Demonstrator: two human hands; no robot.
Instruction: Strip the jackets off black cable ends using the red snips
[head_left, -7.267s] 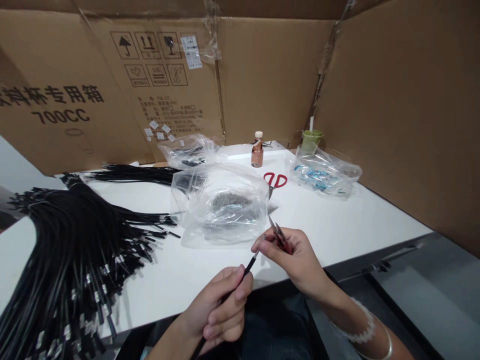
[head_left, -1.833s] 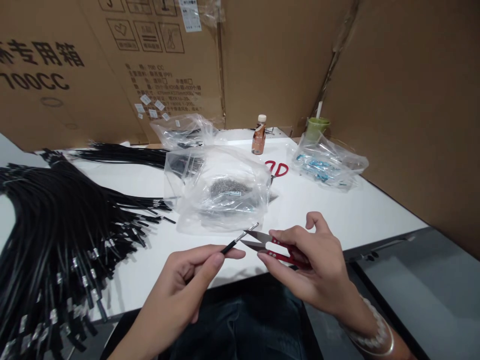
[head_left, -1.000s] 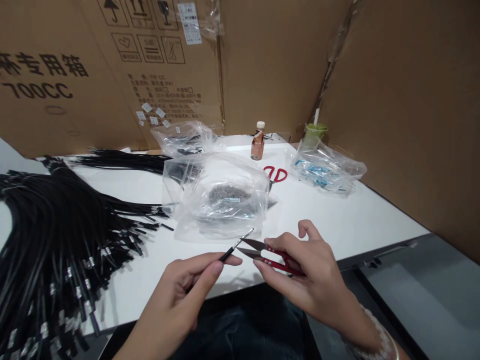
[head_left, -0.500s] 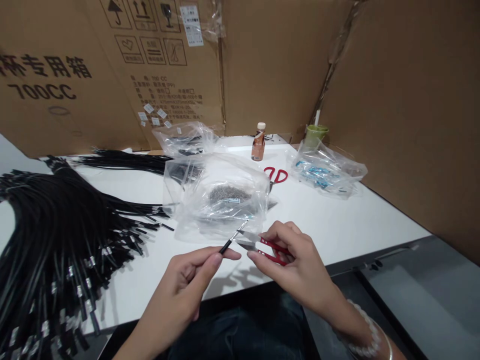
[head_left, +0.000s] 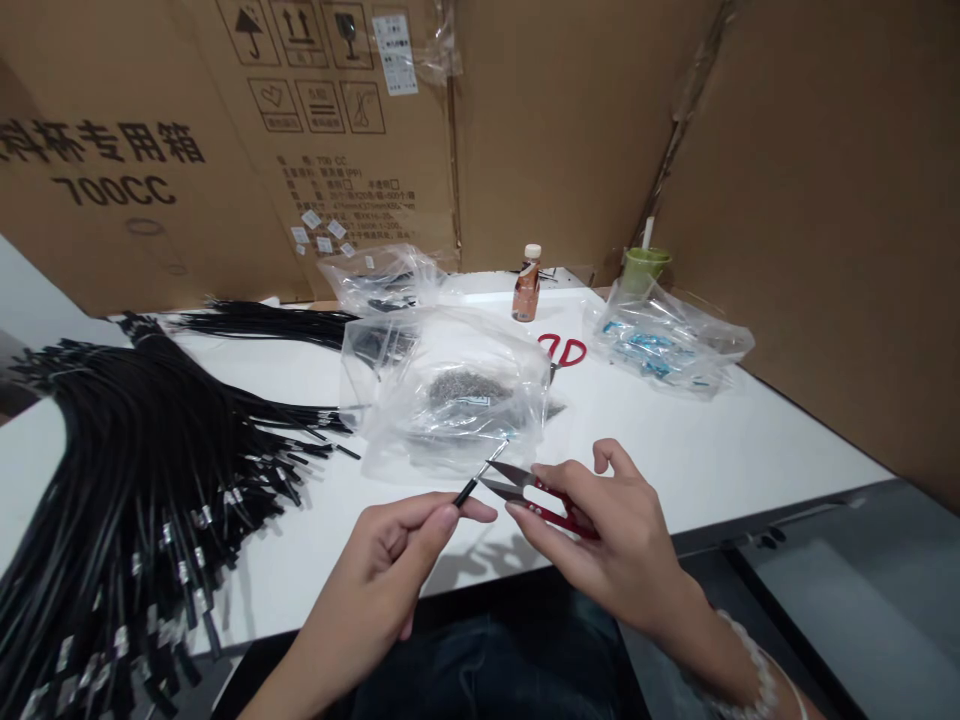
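Note:
Between thumb and forefinger, my left hand (head_left: 409, 550) pinches a black cable (head_left: 466, 491) near its end. A thin, pale, shiny length sticks out of the black jacket, pointing up and to the right. My right hand (head_left: 607, 525) grips a pair of red-handled thread snips (head_left: 559, 505). Their two pointed blades are spread apart and reach left, close to the bare part of the cable; whether they touch it I cannot tell. Just beyond the hands lies a clear plastic bag (head_left: 397, 440) with a heap of small grey metal pieces (head_left: 469, 388) in it.
A thick bundle of black cables (head_left: 150, 450) covers the table's left side. Red-handled scissors (head_left: 566, 352) lie partly under the bag. Behind stand a small bottle (head_left: 527, 285), a green cup (head_left: 646, 268) and a bag of blue pieces (head_left: 664, 350). Cardboard walls (head_left: 555, 130) enclose the back and right.
The whole view has shifted slightly, so everything sits a little further right. My right forefinger has lifted and curled away from the snips' handle. Both hands keep their holds.

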